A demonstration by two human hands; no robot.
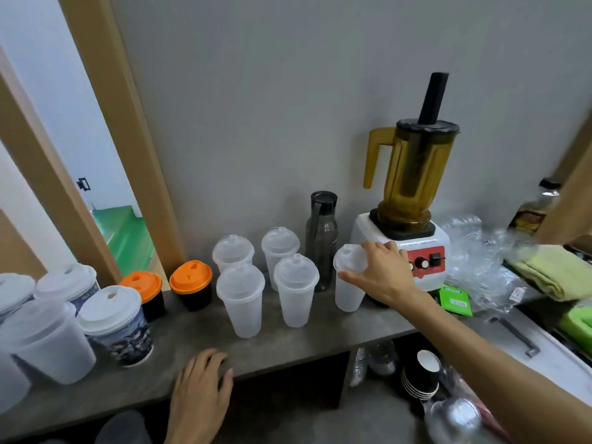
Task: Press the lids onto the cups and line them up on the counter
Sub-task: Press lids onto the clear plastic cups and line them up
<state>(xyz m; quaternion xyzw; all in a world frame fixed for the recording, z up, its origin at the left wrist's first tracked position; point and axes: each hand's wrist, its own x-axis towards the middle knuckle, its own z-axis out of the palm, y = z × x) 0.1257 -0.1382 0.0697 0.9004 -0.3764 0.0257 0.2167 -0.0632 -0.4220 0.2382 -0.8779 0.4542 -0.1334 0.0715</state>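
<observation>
The left hand (200,395) is laid flat on the front edge of the counter (288,344), fingers loosely spread, with nothing held. Beyond it and to its right, four frosted cups (294,290) with domed lids are seen in two pairs. Further right, the right hand (382,272) is closed around the lid of a fifth frosted cup (347,293), which stands on the counter. Just behind this hand, a blender (408,200) is placed against the wall.

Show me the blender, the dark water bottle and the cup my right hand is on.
blender (411,174): head view, amber jug wall.
dark water bottle (321,245): head view, mid body.
clear lidded cup (347,293): head view, side wall below the right hand (384,270).
</observation>
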